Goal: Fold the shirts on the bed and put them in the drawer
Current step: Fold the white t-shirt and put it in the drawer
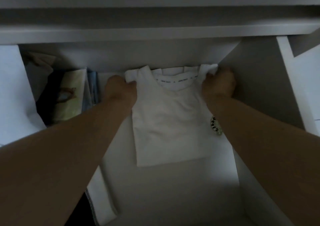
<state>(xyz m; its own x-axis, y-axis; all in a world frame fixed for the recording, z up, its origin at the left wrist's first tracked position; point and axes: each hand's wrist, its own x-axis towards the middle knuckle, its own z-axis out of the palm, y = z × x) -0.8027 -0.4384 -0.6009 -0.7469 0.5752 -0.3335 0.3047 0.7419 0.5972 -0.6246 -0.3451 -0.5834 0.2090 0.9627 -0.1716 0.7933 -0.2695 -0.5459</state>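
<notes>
Head view: a folded white shirt (166, 121) lies flat in the open drawer (173, 194) at the centre of the frame, its collar toward the top edge, against the drawer's back wall. The left hand (119, 87) grips the shoulder at frame left, with the fingers curled into bunched fabric. The right hand (219, 83) grips the other shoulder the same way, close to the drawer's right wall. A round green badge (215, 126) shows at the shirt's right edge, partly under the right forearm. At frame left sit other clothes (72, 94) — dim and blurred. At lower left a white cloth (102, 199) with a stitched edge lies below the left forearm.
</notes>
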